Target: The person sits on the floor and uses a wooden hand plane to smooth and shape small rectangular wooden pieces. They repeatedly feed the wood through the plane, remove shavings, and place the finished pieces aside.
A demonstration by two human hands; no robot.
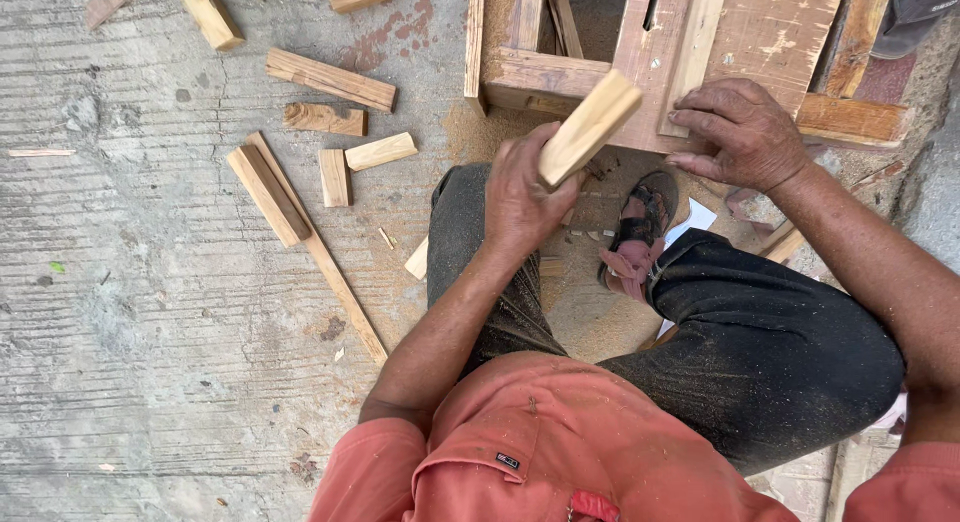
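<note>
Left hand [522, 197] is wrapped tight around the lower end of a pale wood block [588, 128], which tilts up and to the right, its top end just short of the near edge of a wooden frame [560, 77]. Right hand [738, 132] lies flat, fingers spread a little, on the frame's reddish boards, near the block's top end. Inside the frame's open compartment a couple of short sticks [563, 22] stand in sawdust, while to the left the concrete floor [130, 282] gives open room past scattered offcuts [330, 79] and a long thin strip [330, 267].
</note>
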